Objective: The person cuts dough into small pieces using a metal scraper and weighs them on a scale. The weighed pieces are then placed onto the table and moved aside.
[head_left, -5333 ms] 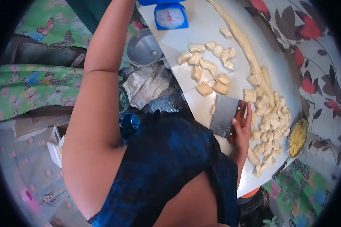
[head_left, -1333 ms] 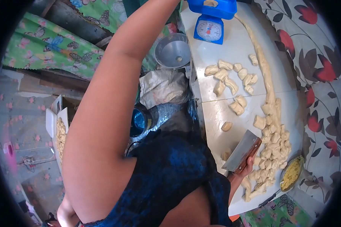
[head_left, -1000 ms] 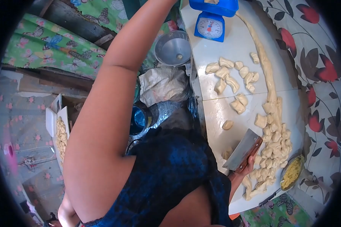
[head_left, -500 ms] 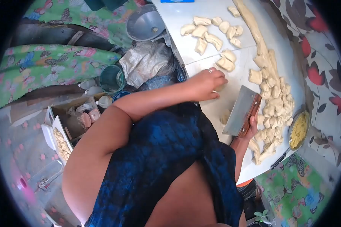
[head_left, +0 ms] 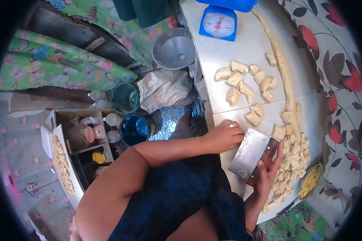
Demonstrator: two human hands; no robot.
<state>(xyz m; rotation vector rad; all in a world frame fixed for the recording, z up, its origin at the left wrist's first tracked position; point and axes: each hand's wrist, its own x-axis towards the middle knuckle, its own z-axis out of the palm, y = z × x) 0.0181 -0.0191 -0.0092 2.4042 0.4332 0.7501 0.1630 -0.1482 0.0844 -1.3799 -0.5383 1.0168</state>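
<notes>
My right hand (head_left: pixel 265 172) grips a dough scraper (head_left: pixel 249 152) by its riveted wooden handle, the broad metal blade facing left. Just left of the blade, my left hand (head_left: pixel 224 137), with a ring on one finger, rests low over the white table with curled fingers. Whatever lies under those fingers is hidden. Beyond the hands are two cut dough pieces (head_left: pixel 253 118) and a looser group of dough pieces (head_left: pixel 234 79). Right of the scraper, a large heap of dough pieces (head_left: pixel 291 156) lies below a long dough rope (head_left: pixel 278 52).
A blue dial scale (head_left: pixel 218 25) stands at the table's far end. A bowl of yellow crumbly stuff (head_left: pixel 311 182) sits by the right edge. On the left are a metal basin (head_left: pixel 174 49), a blue bucket (head_left: pixel 136 129) and a shelf with a tray of small pieces (head_left: pixel 62 164).
The view has shifted, so the table sits lower and the scale shows. The scraper has come closer to my left hand, and its blade is turned more toward the camera.
</notes>
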